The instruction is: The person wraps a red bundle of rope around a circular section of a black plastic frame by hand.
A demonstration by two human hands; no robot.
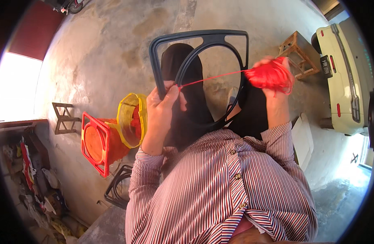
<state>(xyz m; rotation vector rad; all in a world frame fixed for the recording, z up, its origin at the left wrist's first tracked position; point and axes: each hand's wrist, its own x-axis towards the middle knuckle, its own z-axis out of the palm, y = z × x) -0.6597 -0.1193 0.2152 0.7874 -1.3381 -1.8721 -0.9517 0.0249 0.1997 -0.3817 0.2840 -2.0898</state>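
A black plastic frame (214,38) with a round ring inside it leans over my lap. My left hand (160,105) is closed at the left side of the ring, pinching it together with a red cord (213,77). Stretched taut, the cord crosses the ring's opening to a loose red bundle of the same cord (267,75). My right hand (276,92) is wrapped round that bundle, just outside the frame's right edge. Most of its fingers are hidden behind the strands. The frame's lower part dips toward my striped shirt.
To my left stand an orange-red container with a red frame (106,150) and a yellow-rimmed container (121,118) with red material inside. More black frames (118,185) lie nearby. A small stool (64,118), a wooden stool (295,49) and a pale vehicle (337,77) stand farther out.
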